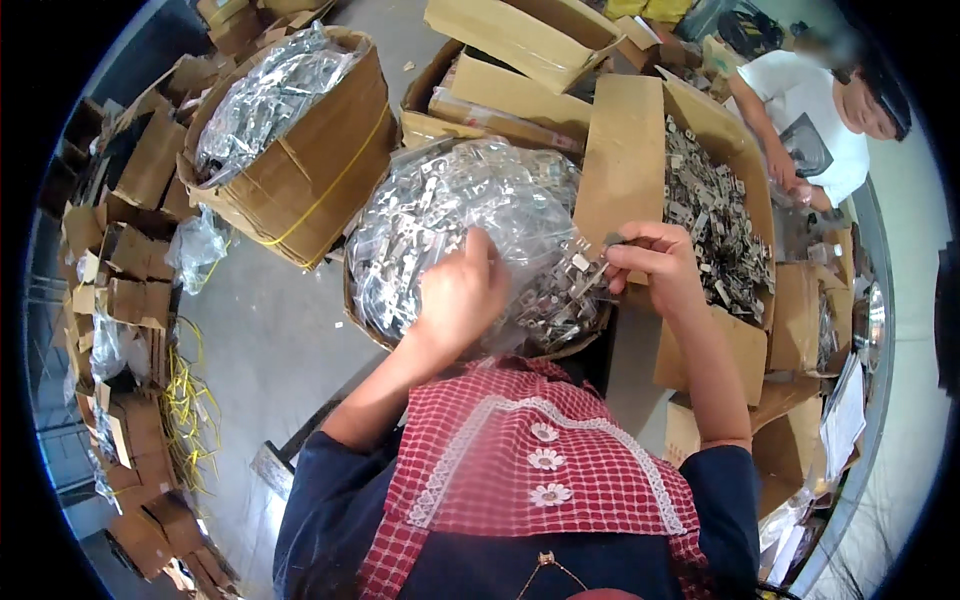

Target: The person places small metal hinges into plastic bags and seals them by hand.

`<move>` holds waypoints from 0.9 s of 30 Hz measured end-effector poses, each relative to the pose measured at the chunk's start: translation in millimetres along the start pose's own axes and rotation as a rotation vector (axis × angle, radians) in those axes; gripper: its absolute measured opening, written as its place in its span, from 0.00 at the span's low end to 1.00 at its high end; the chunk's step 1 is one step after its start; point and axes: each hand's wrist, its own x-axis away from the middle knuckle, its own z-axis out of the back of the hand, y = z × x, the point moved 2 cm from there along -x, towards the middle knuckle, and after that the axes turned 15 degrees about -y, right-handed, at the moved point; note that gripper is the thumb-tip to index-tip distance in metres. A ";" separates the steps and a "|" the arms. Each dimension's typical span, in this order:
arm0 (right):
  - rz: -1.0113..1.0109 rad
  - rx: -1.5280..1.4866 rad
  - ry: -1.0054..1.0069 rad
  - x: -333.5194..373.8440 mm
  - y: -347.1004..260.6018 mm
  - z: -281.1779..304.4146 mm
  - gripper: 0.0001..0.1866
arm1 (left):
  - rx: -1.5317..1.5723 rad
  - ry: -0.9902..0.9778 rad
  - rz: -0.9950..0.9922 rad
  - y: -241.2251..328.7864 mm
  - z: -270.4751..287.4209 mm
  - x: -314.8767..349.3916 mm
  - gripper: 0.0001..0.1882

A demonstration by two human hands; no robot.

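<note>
In front of me stands a carton lined with a clear plastic bag [527, 185], full of small silvery metal parts [405, 225]. My left hand [463, 293] is over the bag with its fingers curled in; whatever they hold, if anything, is hidden. At the right side of the same carton, my right hand [655, 262] pinches a small metal part [613, 240] between thumb and fingers. Just below those fingertips lie loose metal pieces [560, 305] in the uncovered part of the bag.
To the right, an open carton [620, 150] holds many darker metal parts [710, 215]. A tall strapped carton [310, 170] with bagged parts stands at the left. Cartons [140, 275] and yellow strapping [190, 410] line the left side. Another person [810, 120] works at the far right.
</note>
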 end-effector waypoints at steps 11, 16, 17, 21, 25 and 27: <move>0.135 -0.227 0.049 -17.4 7.8 -23.6 0.13 | 0.132 -0.010 -0.016 10.4 1.0 -6.9 0.10; 0.185 -0.038 0.077 -47.6 8.9 -26.6 0.10 | 0.224 -0.032 0.023 14.2 7.9 -11.5 0.09; 0.207 0.050 0.040 -53.1 6.9 -26.0 0.11 | 0.237 -0.032 0.050 12.7 11.4 -12.6 0.09; 0.220 0.258 -0.035 -66.6 11.7 -25.5 0.11 | 0.275 0.027 0.035 8.7 23.0 -16.2 0.09; 0.458 0.585 -0.005 -84.8 28.2 -31.4 0.13 | 0.283 0.030 0.013 8.6 29.9 -31.5 0.09; 0.512 0.930 -0.057 -85.9 3.3 -37.9 0.15 | 0.211 0.025 0.040 -0.2 50.1 -46.2 0.09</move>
